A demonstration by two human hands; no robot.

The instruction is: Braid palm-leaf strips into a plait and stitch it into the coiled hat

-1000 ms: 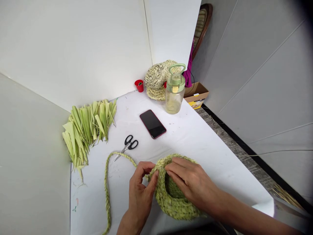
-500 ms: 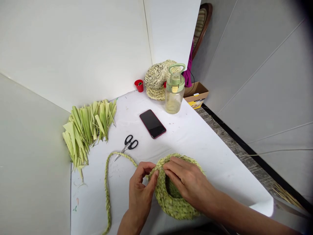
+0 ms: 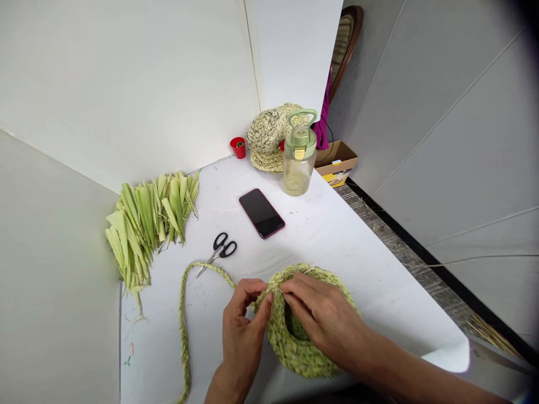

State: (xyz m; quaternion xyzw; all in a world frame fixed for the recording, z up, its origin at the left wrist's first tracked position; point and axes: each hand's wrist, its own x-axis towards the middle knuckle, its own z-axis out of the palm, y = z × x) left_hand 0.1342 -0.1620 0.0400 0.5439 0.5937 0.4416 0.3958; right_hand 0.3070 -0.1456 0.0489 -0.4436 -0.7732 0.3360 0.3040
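A coiled basket (image 3: 297, 350) of braided green leaf is held at the near middle of the white table (image 3: 337, 264), tilted so that its hollow faces upward and to the right. Its rim is gripped on the left side by the left hand (image 3: 243, 331), with thumb and fingers closed in a narrow pinch on the coil, close to where a loose flat braid (image 3: 182, 331) leaves the basket. That braid is led off to the left, bends round just below the scissors (image 3: 221, 248), and is run back toward the near edge, so its long axis lies to the left of the basket and the left hand is the nearer to it. The right hand (image 3: 326, 320) is laid over the rim from the right, its fingers (image 3: 303, 294) curved toward the hollow; whether they are shut on the rim cannot be told, as the fingertips are partly hidden. A pile of cut leaf strips (image 3: 147, 216) is heaped at the far left, and a phone (image 3: 261, 213) and a lidded bottle (image 3: 298, 165) are placed farther off.
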